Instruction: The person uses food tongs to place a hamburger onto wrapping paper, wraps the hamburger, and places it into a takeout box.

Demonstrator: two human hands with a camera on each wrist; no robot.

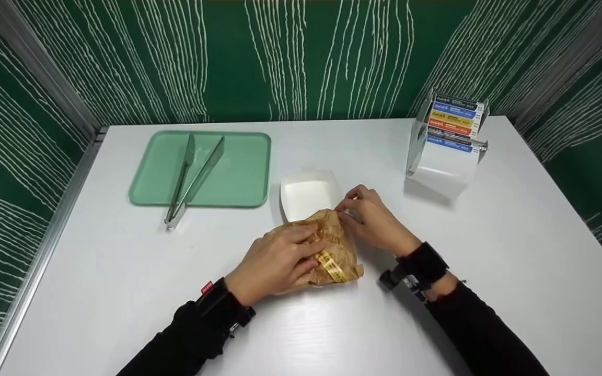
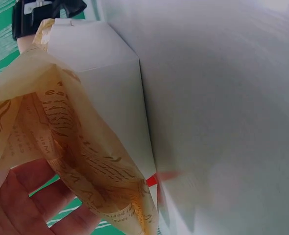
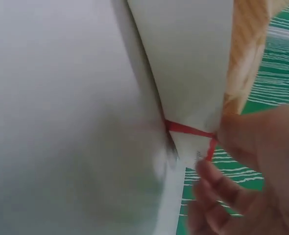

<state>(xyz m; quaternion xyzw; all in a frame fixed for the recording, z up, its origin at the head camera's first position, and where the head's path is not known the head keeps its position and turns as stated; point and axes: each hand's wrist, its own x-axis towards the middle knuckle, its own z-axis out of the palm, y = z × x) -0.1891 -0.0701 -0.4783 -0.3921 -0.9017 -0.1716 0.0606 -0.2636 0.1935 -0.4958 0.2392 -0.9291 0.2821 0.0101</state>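
Note:
A brown printed paper wrapper (image 1: 338, 241) with a yellow label strip lies bunched over the near part of an open white cardboard box (image 1: 309, 197). My left hand (image 1: 280, 256) rests across the wrapper, fingers reaching over its top. The left wrist view shows the wrapper's loose paper (image 2: 66, 122) standing up beside the white box wall (image 2: 115, 93), with fingers behind it. My right hand (image 1: 377, 222) pinches the wrapper's far right corner with thumb and finger. Up close, that thumb is right at the red-edged corner of the box (image 3: 198, 58). The wrapper hides whatever is inside.
Metal tongs (image 1: 186, 177) lie on a green tray (image 1: 249, 167) at the back left, handle end over its front edge. A metal rack (image 1: 416, 141) with colour-edged packets stands at the back right. A white table (image 1: 123, 271) bears everything.

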